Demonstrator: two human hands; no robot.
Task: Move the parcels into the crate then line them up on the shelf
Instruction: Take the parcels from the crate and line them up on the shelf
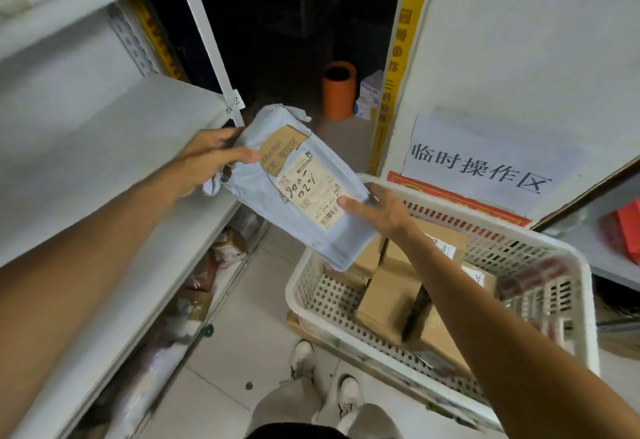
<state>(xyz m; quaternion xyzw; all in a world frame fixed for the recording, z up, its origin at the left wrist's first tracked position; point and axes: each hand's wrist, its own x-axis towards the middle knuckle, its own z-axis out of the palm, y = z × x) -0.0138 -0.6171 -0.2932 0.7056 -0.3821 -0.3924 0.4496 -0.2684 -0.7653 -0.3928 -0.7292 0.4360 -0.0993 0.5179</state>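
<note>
Grey plastic parcel [294,192], torn, cardboard showing beside its label [313,192].

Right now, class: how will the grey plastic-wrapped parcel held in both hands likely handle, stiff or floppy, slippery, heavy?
The grey parcel is probably stiff: it spans flat between the left hand and right hand, and a tear shows cardboard inside. Its crumpled wrap ends look floppy. The smooth film may be slippery.

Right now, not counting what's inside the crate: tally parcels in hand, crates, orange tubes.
Grey poly-bag parcel: 1, gripped by left hand and right hand
White plastic crate: 1
Orange tube: 1
Total: 3
</note>
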